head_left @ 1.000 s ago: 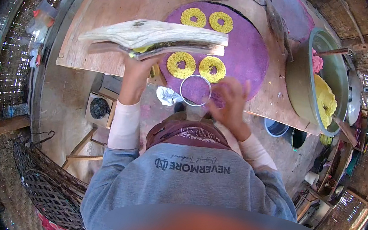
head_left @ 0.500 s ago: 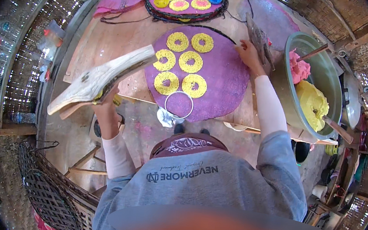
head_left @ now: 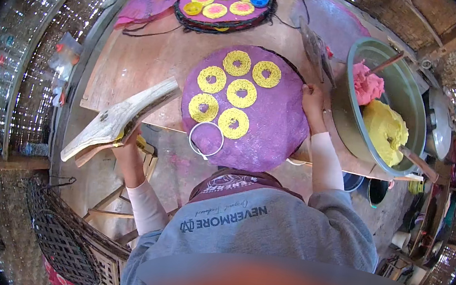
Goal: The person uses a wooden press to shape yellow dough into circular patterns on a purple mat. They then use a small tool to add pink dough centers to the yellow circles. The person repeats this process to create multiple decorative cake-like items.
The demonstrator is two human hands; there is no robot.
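Note:
My left hand [head_left: 127,151] is closed around a two-piece wooden press [head_left: 121,116], held tilted off the table's front left; its grip is partly hidden under the wood. Some yellow dough shows between the press's pieces. At the right edge of a round tray covered in purple cloth [head_left: 274,128], my right hand [head_left: 314,104] grips the rim. Several yellow dough rings [head_left: 242,93], made of fine strands, lie on the cloth. Near the tray's front left sits a thin white hoop [head_left: 223,137], with only purple cloth inside it.
To the right, a green basin [head_left: 348,128] holds pink dough [head_left: 366,89] and yellow dough [head_left: 382,132], with wooden handles sticking out. Another wooden press [head_left: 310,50] leans beside it. Farther back, a dark-rimmed stack of trays [head_left: 224,28] carries yellow-and-pink rounds and small coloured cups.
The tray has turned clockwise and slid nearer me, carrying the dough rings and hoop round. My right hand has come toward me along its edge. The left-hand press has barely shifted.

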